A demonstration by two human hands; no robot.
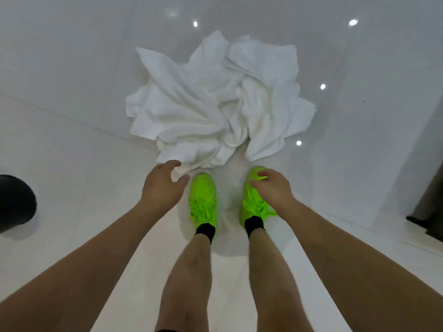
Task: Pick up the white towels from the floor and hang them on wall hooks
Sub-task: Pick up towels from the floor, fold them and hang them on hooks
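A crumpled heap of white towels [215, 101] lies on the glossy white floor just ahead of my feet. My left hand [163, 185] reaches down at the heap's near left corner, fingers loosely curved, thumb and fingertips just above the towel edge, holding nothing. My right hand [271, 188] hovers over my right shoe, fingers relaxed and empty, a short way from the heap's near right edge. No wall hooks are in view.
My two feet in bright green shoes [203, 200] stand right behind the towels. A black round bin [14, 202] sits at the left edge. A dark metallic object [429, 204] stands at the right edge. White tiled floor [72, 68] surrounds the heap.
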